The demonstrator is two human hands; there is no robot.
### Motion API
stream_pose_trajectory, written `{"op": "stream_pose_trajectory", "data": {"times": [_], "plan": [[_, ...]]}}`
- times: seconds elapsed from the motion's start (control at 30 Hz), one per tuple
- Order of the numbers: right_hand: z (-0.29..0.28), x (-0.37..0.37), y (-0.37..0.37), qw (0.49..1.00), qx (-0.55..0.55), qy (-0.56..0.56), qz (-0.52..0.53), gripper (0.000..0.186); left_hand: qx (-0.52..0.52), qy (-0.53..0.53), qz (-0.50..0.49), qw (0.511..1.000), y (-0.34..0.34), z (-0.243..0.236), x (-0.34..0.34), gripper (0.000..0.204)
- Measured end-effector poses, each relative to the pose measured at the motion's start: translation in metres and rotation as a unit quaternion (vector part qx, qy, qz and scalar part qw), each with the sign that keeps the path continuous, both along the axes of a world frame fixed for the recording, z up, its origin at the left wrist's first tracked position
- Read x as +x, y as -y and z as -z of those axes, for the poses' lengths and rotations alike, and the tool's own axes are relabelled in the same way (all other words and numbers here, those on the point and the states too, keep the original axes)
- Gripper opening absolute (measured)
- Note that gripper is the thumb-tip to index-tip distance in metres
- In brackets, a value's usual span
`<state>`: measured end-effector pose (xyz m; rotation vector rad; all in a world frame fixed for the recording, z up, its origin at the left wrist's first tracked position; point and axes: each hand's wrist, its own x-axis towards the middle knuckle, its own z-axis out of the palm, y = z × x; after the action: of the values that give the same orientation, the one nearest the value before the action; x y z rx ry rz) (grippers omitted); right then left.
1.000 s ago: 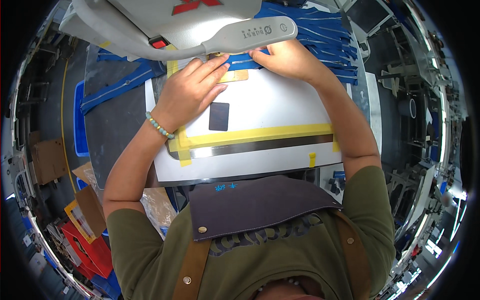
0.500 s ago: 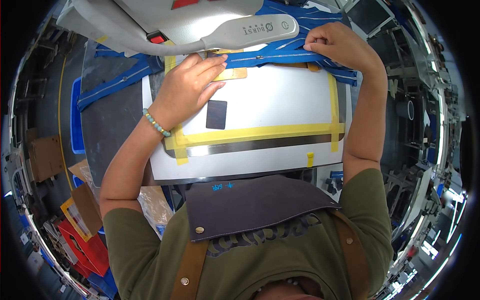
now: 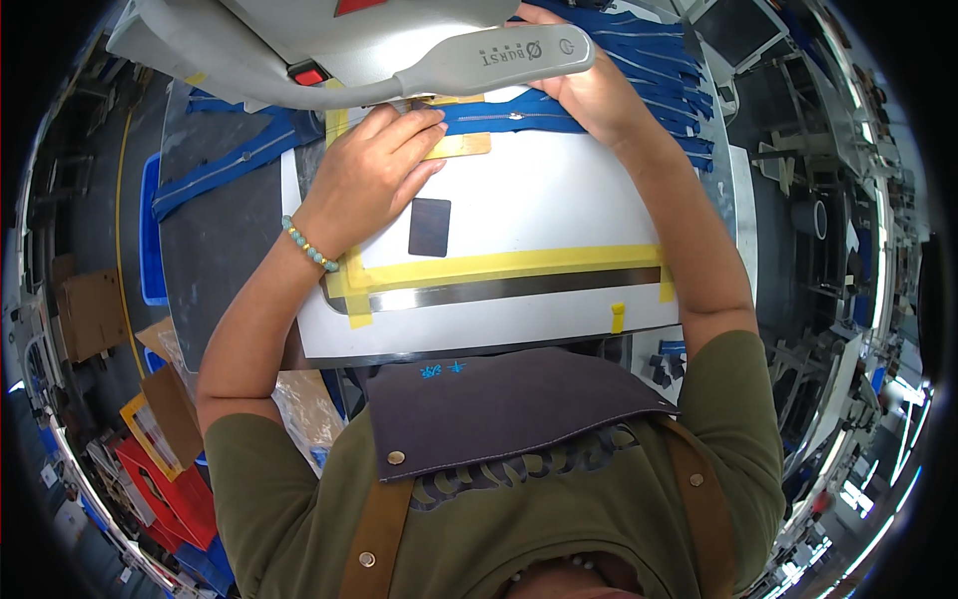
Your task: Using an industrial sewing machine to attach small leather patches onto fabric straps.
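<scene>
A blue zipper (image 3: 479, 121) with a metal slider lies across the white work surface, under the sewing machine (image 3: 399, 40). My left hand (image 3: 371, 170) lies flat at the zipper's left end, fingertips on the tape and thumb apart. My right hand (image 3: 604, 100) reaches up behind the grey lamp head (image 3: 499, 60). One stretched finger shows above the lamp, at the edge of the machine; the lamp hides most of the others. Two yellowish guide strips (image 3: 461, 146) flank the zipper. Whatever is under the needle is hidden.
More blue zippers (image 3: 649, 60) are spread at the back right. Another zipper (image 3: 239, 160) hangs over the left table side, near a blue bin (image 3: 152, 230). A dark rectangular patch (image 3: 429, 228) and yellow tape (image 3: 499, 265) mark the white surface. Cardboard boxes (image 3: 92, 311) stand on the left.
My right hand has let go of the zipper's right part and moved left and up behind the lamp. The zippers at right now lie more spread out. My left hand has hardly moved.
</scene>
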<state>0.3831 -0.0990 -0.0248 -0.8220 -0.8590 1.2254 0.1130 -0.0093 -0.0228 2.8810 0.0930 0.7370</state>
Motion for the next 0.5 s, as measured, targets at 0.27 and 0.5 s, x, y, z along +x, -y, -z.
{"op": "stream_pose_trajectory", "data": {"times": [0.27, 0.5], "plan": [[-0.053, 0.003, 0.029, 0.79, 0.021, 0.612, -0.037, 0.02, 0.008, -0.01, -0.013, 1.0, 0.003, 0.0, -0.004, 0.034], [-0.038, -0.009, 0.026, 0.745, 0.04, 0.665, -0.025, 0.011, 0.01, -0.003, -0.013, 1.0, 0.002, 0.001, -0.005, 0.034]]}}
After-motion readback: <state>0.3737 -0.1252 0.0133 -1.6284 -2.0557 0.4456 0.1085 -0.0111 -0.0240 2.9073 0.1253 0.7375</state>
